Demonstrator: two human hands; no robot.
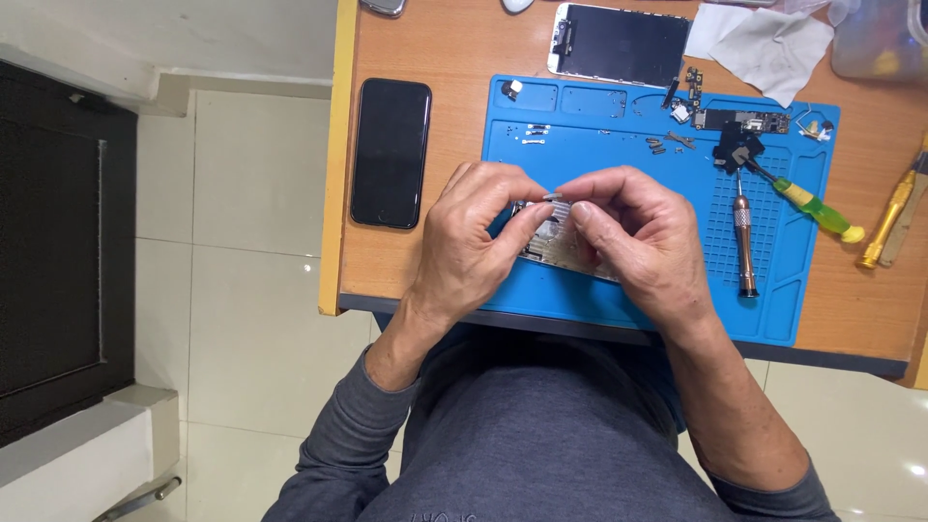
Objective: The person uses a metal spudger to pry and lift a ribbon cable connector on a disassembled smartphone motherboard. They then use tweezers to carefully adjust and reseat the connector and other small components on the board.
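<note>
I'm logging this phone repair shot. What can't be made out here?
- Head view: small grey part, pinched between left hand and right hand, too small to identify.
- Opened phone body, mostly hidden by both hands.
- Plastic container, cut off by the edge.

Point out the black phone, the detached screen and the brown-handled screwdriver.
Black phone (391,153), head view, middle of its dark glass face.
Detached screen (619,45), head view, centre of its black panel.
Brown-handled screwdriver (742,232), head view, on its handle.

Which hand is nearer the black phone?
Left. The left hand sits just right of the black phone; the right hand is farther right, over the blue mat.
</note>
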